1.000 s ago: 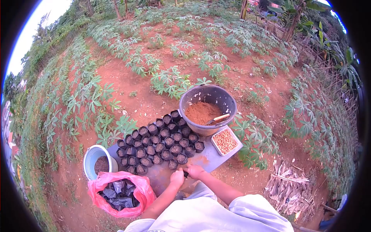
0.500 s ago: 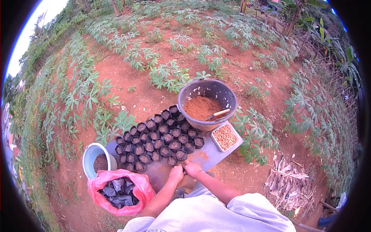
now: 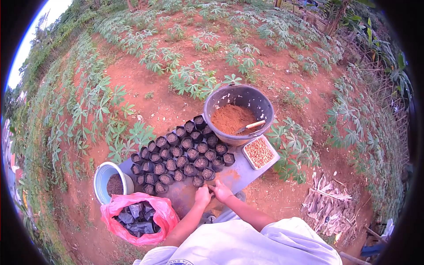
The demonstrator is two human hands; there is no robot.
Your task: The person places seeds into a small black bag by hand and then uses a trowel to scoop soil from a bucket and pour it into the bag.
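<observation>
My left hand (image 3: 203, 195) and my right hand (image 3: 221, 192) are close together over the near edge of the grey board (image 3: 182, 194). The fingers of both are closed and nearly meet. Something small and dark shows between them, too covered to name. Just beyond stand rows of black planting bags (image 3: 181, 161), upright and filled with brown soil. To the left of my forearms, a pink plastic bag (image 3: 165, 214) holds folded black plastic bags (image 3: 134, 218).
A dark bucket (image 3: 264, 102) with reddish soil and a wooden-handled trowel (image 3: 255, 124) stands at the board's far right. Below it is a white tray of orange-yellow kernels (image 3: 259, 153). A pale blue bucket (image 3: 100, 183) with dark soil stands left. Leafy plants (image 3: 192, 79) grow around.
My hands stay together with slightly altered finger positions, and the dark thing between them shows less. The camera view has shifted slightly. The bags and buckets appear unmoved.
</observation>
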